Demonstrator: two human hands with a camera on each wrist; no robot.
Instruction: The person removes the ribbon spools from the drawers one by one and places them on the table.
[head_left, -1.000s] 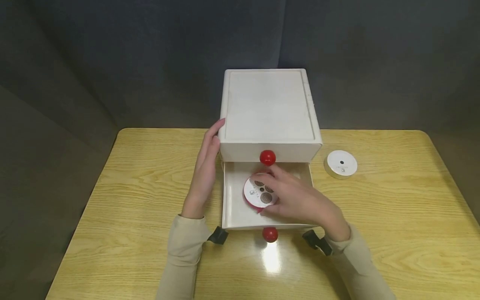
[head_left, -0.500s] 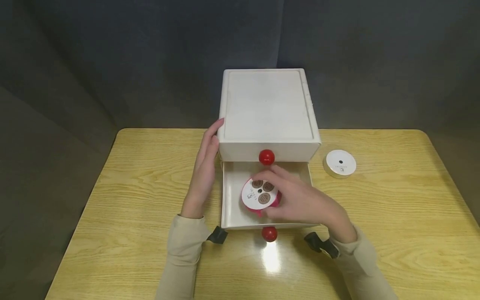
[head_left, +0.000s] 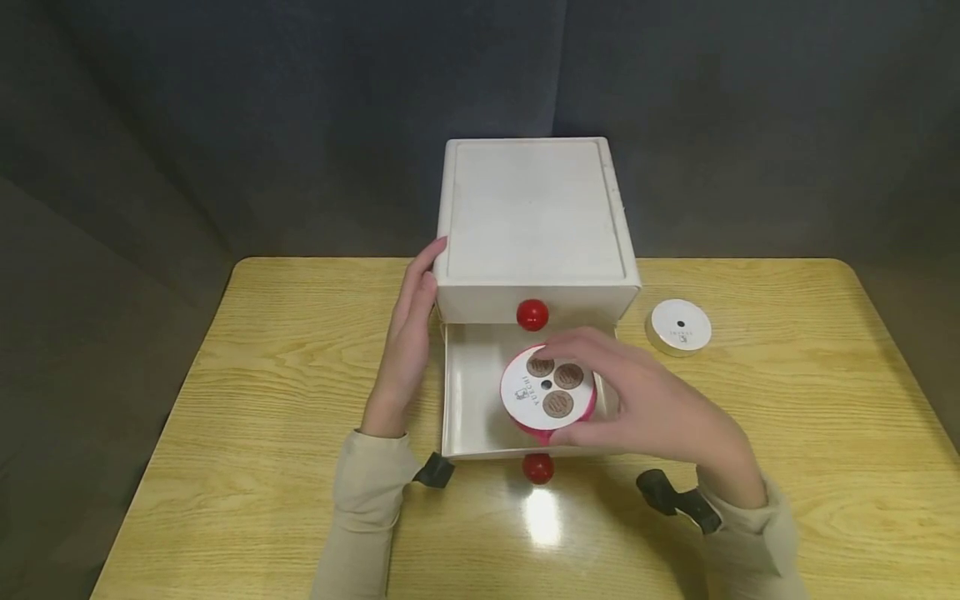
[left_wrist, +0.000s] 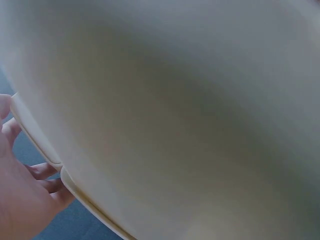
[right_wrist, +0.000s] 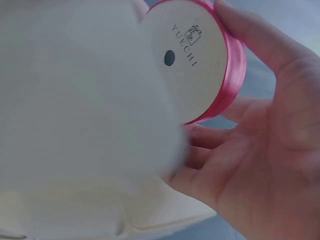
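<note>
- Surface (head_left: 285, 400): wood-grain, carries the whole setup. No change noted over the last 1 s.
- Drawer unit (head_left: 528, 208): white, on the surface; position essentially constant.
- Lower drawer (head_left: 468, 400): pulled out, upper one shut. Extension looks the same as 1 s ago.
- Right hand (head_left: 652, 408): thumb and fingers grip the spool's rim from its right side. Has risen and moved rightward, toward the wearer, since 1 s ago.
- Left hand (head_left: 405, 342): fingers extended along the unit's left side, touching it, gripping nothing. Unmoved; probably steadying the unit.
- Pink ribbon spool (head_left: 542, 397): main change. Seated low in the drawer 1 s ago; now looms larger in the head view, so judged lifted, held over the right part of the drawer. White face with 3 brown discs upward, slightly tilted. Inference: removal is well under way, grasp appears secure, spool not yet set down.
- White spool (head_left: 681, 327): on the surface, right of the unit, untouched.
- Red knobs (head_left: 532, 315): 2, 1 per drawer; both free of the hands.
</note>
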